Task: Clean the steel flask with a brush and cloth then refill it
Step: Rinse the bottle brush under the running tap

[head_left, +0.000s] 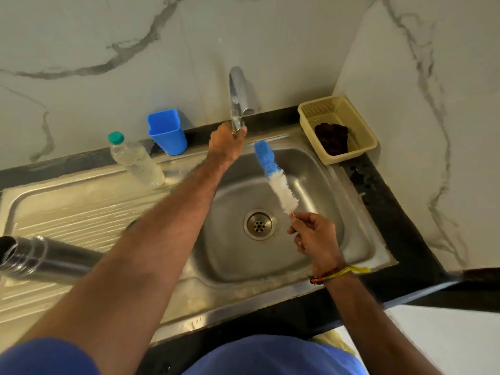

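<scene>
The steel flask (pixel 46 259) lies on its side on the ribbed drainboard at the left, its open mouth toward the left edge. My left hand (pixel 226 143) reaches across the basin and grips the lever of the chrome tap (pixel 238 93). My right hand (pixel 316 236) pinches the thin handle of the blue and white bottle brush (pixel 276 177), which points up over the sink basin (pixel 324 201). A dark brown cloth (pixel 332 139) lies in the beige basket (pixel 359 117) at the back right.
A clear plastic water bottle (pixel 135 161) with a green cap stands behind the drainboard, beside a blue plastic cup (pixel 167 133). The drain (pixel 259 224) sits mid-basin. Marble walls close the back and right. A black counter edge (pixel 405 239) runs right of the sink.
</scene>
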Action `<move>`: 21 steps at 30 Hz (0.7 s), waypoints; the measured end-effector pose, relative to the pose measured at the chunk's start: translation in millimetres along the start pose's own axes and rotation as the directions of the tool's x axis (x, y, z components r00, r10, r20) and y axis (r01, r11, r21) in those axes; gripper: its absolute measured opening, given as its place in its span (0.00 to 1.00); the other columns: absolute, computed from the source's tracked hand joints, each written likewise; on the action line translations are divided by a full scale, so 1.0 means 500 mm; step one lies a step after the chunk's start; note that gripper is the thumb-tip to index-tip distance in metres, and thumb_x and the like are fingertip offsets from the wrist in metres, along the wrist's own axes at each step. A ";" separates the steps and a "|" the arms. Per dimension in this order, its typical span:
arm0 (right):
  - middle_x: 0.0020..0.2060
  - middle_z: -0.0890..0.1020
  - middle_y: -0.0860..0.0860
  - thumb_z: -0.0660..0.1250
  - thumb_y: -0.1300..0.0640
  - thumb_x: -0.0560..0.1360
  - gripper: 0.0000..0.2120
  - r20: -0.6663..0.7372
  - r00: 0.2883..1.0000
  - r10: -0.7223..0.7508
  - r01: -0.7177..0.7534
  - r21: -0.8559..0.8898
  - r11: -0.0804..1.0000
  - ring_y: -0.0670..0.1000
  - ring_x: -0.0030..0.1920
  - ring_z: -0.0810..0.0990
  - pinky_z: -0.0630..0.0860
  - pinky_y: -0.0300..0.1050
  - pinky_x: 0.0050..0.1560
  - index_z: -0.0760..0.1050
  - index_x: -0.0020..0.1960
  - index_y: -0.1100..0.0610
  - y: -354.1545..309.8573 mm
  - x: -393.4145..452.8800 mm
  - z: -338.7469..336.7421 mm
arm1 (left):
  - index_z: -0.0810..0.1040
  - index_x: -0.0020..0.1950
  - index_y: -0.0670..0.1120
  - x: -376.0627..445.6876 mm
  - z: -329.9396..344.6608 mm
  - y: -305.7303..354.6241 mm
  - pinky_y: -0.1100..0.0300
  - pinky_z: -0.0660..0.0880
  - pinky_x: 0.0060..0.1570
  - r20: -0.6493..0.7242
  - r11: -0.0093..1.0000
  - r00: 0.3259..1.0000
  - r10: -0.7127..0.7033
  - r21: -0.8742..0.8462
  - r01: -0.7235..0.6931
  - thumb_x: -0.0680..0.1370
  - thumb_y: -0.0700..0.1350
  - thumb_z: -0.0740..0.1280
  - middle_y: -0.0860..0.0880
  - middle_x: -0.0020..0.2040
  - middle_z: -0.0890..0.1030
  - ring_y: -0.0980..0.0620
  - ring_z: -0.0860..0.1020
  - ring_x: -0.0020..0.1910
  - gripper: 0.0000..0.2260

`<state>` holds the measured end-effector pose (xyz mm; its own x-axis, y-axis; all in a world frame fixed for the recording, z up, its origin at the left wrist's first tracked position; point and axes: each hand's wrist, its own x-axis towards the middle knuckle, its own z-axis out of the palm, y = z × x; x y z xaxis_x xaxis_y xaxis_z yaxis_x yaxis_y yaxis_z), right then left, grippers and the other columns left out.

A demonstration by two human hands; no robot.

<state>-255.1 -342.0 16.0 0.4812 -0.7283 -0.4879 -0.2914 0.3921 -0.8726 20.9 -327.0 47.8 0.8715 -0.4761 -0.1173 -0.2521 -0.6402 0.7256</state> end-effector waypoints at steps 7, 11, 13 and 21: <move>0.34 0.81 0.59 0.64 0.63 0.81 0.06 0.104 0.993 0.055 -0.061 0.058 0.996 0.47 0.21 0.65 0.60 0.37 0.21 0.78 0.50 0.64 0.017 0.021 -0.013 | 0.72 0.71 0.38 0.105 0.043 0.050 0.51 0.78 0.61 -0.017 0.988 0.989 -0.149 -0.050 0.148 0.82 0.51 0.68 0.41 0.65 0.77 0.43 0.78 0.64 0.23; 0.32 0.80 0.59 0.63 0.63 0.82 0.07 0.163 0.976 0.142 -0.157 0.089 0.984 0.46 0.21 0.63 0.57 0.36 0.21 0.77 0.52 0.67 0.029 0.029 -0.001 | 0.72 0.70 0.37 0.125 0.054 0.026 0.45 0.79 0.61 -0.028 0.976 0.982 -0.185 -0.118 0.181 0.79 0.42 0.72 0.39 0.64 0.79 0.40 0.79 0.63 0.22; 0.32 0.80 0.59 0.63 0.63 0.82 0.07 0.179 0.965 0.193 -0.211 0.090 0.973 0.46 0.21 0.63 0.57 0.35 0.21 0.77 0.52 0.67 0.027 0.034 0.010 | 0.75 0.64 0.36 0.137 0.051 0.012 0.45 0.80 0.58 -0.004 0.979 0.982 -0.187 -0.086 0.186 0.78 0.38 0.73 0.41 0.59 0.80 0.43 0.79 0.56 0.16; 0.32 0.81 0.57 0.62 0.63 0.82 0.09 0.264 0.906 0.330 -0.372 0.128 0.919 0.46 0.21 0.65 0.57 0.35 0.21 0.77 0.55 0.68 -0.009 0.051 0.041 | 0.74 0.67 0.43 -0.061 0.049 -0.104 0.65 0.73 0.45 -0.122 0.995 0.992 -0.043 -0.096 0.031 0.87 0.52 0.55 0.53 0.49 0.78 0.55 0.78 0.48 0.17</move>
<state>-224.5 -350.9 6.7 0.5580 -0.3822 -0.7366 -0.3414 0.7033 -0.6236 -2.9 -294.0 -3.2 0.9265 -0.3707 -0.0646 -0.1831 -0.5940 0.7834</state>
